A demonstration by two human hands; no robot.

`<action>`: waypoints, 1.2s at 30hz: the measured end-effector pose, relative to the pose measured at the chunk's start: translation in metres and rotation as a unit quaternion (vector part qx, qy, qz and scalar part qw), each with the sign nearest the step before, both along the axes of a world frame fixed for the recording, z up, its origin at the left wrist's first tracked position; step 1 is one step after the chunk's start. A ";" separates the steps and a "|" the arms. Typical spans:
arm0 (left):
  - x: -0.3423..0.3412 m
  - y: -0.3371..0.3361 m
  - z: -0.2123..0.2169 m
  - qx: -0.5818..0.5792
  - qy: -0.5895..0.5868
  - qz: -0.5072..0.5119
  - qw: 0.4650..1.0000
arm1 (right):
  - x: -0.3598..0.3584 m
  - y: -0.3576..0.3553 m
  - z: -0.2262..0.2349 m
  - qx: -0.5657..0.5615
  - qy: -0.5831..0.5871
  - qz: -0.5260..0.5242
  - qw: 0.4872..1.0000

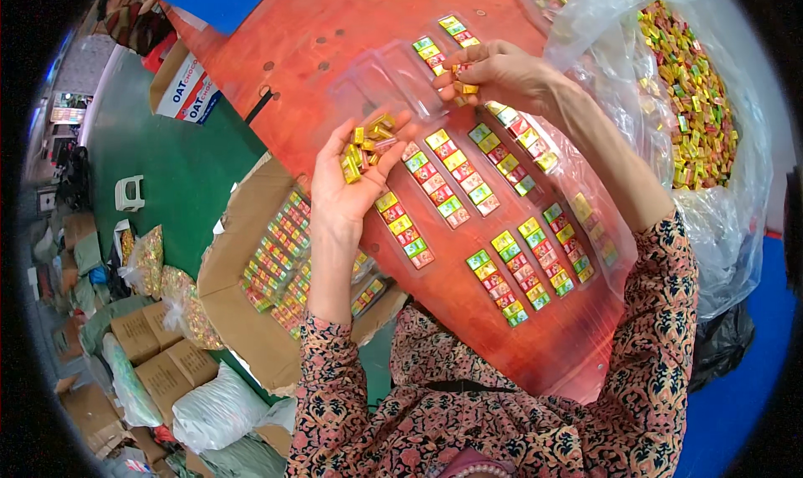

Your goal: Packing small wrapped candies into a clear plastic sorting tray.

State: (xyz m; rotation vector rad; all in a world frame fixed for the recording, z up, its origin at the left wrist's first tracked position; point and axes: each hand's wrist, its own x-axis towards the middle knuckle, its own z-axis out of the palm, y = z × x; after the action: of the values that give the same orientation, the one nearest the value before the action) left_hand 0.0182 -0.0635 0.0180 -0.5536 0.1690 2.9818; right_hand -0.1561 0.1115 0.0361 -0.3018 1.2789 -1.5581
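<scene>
Packing workshop; bulk bag of wrapped candies (pixel 694 102), filled trays (pixel 443 181) on table, stacked cartons (pixel 159 344) on floor.

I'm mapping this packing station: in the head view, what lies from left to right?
Brown boxes on the floor → open carton of filled trays → left hand holding small candies → right hand → clear bag of candies.
</scene>
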 end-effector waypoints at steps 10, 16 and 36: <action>0.034 -0.036 -0.002 -0.039 -0.004 0.059 0.998 | -0.003 -0.035 -0.008 0.101 0.428 0.013 0.898; 0.046 -0.048 -0.003 -0.030 -0.010 0.083 0.996 | -0.002 -0.057 -0.026 0.082 0.576 -0.026 0.813; 0.027 -0.021 -0.006 -0.003 0.048 0.096 0.994 | 0.033 -0.060 -0.023 0.079 0.675 -0.089 0.728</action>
State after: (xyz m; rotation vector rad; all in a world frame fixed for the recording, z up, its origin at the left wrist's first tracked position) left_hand 0.0452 -0.0847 0.0116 -0.4522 0.1410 3.1984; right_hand -0.1231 0.0519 0.0130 -1.4136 2.5750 -1.2561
